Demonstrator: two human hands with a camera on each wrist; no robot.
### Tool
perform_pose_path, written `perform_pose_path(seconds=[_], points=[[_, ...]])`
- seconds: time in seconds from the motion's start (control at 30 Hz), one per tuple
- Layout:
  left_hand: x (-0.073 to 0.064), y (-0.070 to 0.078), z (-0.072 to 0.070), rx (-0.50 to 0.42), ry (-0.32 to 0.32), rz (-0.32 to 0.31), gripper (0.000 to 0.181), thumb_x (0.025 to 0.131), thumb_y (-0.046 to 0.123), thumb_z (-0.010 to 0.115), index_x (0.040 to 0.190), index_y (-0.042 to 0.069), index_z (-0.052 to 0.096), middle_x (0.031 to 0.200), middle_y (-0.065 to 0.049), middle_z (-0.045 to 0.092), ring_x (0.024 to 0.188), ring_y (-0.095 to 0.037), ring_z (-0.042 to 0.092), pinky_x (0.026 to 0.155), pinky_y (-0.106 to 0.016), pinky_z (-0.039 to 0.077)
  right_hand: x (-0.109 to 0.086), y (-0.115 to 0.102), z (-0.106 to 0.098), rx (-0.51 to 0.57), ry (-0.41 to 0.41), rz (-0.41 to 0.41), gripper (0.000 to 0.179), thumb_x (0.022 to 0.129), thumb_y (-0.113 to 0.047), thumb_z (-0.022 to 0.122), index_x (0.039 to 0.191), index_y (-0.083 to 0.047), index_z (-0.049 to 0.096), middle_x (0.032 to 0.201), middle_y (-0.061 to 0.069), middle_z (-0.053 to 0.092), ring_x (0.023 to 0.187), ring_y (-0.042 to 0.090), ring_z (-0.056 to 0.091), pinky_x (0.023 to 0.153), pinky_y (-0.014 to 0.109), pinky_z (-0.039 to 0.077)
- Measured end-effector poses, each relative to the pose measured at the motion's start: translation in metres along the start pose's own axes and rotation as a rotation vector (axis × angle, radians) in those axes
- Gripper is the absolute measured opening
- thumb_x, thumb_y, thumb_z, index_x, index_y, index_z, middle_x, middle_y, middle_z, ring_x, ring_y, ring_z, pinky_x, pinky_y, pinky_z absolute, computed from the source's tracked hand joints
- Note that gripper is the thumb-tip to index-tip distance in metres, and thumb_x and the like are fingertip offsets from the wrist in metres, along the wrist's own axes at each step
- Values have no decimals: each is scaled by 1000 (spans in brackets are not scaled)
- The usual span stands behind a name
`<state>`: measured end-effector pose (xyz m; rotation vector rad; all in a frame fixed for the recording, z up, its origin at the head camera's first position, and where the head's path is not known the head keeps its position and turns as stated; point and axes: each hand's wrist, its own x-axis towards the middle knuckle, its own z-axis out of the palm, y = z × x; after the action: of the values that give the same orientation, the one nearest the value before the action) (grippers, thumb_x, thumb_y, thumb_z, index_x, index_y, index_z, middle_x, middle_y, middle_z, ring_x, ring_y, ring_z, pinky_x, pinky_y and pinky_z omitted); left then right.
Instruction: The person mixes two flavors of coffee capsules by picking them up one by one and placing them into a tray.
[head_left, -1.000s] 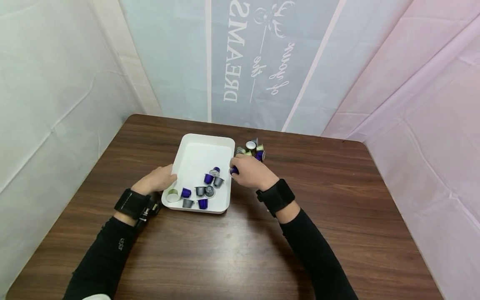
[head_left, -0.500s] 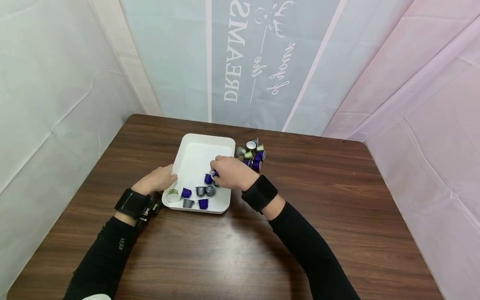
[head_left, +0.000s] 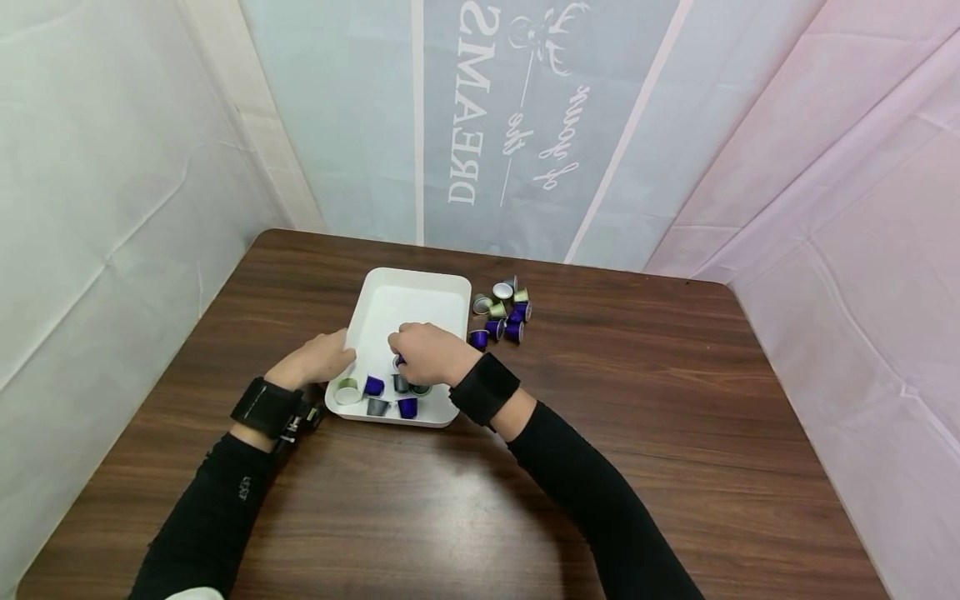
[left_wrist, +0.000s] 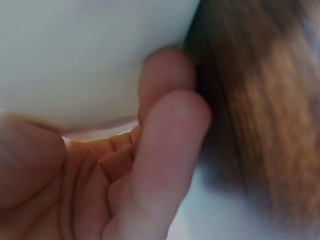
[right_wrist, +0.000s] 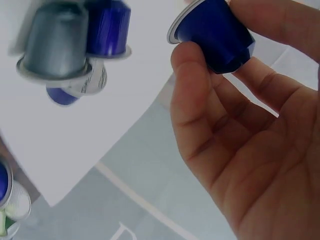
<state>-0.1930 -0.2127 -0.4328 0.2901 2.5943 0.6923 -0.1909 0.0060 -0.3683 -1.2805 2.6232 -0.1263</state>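
Note:
My right hand [head_left: 437, 353] pinches a dark blue coffee capsule [right_wrist: 212, 36] between thumb and fingers, above the white tray [head_left: 411, 298]. The capsule's pale rim faces away from the palm in the right wrist view. My left hand [head_left: 318, 360] grips the tray's left edge; its fingertips [left_wrist: 172, 120] press against the tray in the left wrist view. Lying in the tray's near half are several capsules, among them a blue capsule [head_left: 373, 386], a grey capsule [head_left: 377, 407] and a pale green-and-white capsule [head_left: 347, 392]. My right hand hides others in the head view.
Just right of the tray, a loose group of blue capsules [head_left: 513, 332], green capsules [head_left: 497, 310] and others lies on the brown wooden table [head_left: 660, 400]. A printed curtain [head_left: 360, 125] hangs behind the table's far edge, and pale sheets stand at both sides.
My right hand has moved left from the tray's right edge to over its middle, carrying the blue capsule. The capsules beside the tray are uncovered. My left hand stays at the tray's edge.

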Motion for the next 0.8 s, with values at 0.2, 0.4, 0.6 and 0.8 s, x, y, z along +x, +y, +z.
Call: perform_pose_path(seconds=[0.2,0.4,0.6,0.8], points=[[1,0,1,-37,-3,-2,48,99,16,33,143,-4,29,106,-21,56,57,-21,54,49,-33,45,8,-4,5,-14,-8,-11,16,92,-17,59,103,-8,65,94,4,58,80,11,54,73,23,45],[1,-2,3,-45,0,4,47,99,16,33,142,-4,29,101,-19,57,54,-21,54,47,-33,45,12,-5,9,-24,-23,-18,18,93,-19,58,106,-9,65,96,3,59,82,10,54,75,23,45],[1,-1,3,-33,-7,6,49,99,16,33,143,-4,28,95,-17,57,53,-21,52,48,-33,44,8,-3,7,11,-18,5,22,93,-18,57,110,-7,65,101,5,60,87,13,57,78,24,46],[0,-1,2,12,15,24,50,99,15,33,144,-6,27,112,-23,57,66,-22,55,56,-34,44,0,13,3,51,1,61,23,95,-20,56,112,-6,64,101,5,58,82,13,54,74,25,45]])
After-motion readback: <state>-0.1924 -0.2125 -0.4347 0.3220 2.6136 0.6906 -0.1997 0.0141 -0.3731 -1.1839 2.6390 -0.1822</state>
